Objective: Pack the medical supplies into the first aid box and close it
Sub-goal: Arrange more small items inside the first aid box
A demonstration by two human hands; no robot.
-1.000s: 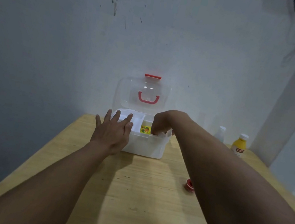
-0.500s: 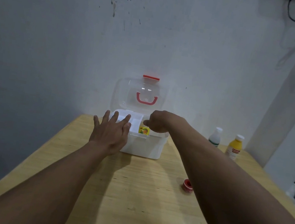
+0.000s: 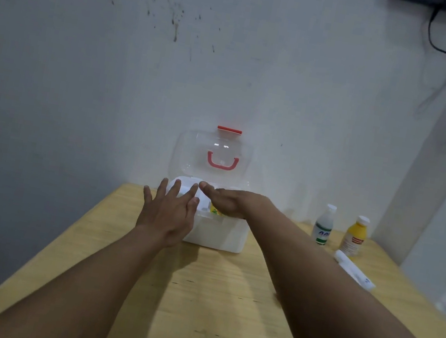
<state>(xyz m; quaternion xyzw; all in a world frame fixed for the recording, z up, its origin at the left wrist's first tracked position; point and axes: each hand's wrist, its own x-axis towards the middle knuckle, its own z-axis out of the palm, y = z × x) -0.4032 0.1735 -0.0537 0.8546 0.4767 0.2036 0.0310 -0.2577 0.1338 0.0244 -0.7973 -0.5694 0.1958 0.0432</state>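
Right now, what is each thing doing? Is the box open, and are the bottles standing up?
First aid box: open, clear lid upright.
Left hand: open, flat against the box.
Right hand: open, empty, over the box.
White bottle: upright, capped.
Yellow bottle: upright, capped.
White tube: lying flat on the table.

No legible text on bottle labels (image 3: 322, 233).

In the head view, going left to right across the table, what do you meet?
left hand → first aid box, with the right hand over its open top → clear bottle with a white cap → yellow bottle → white tube lying on its side.
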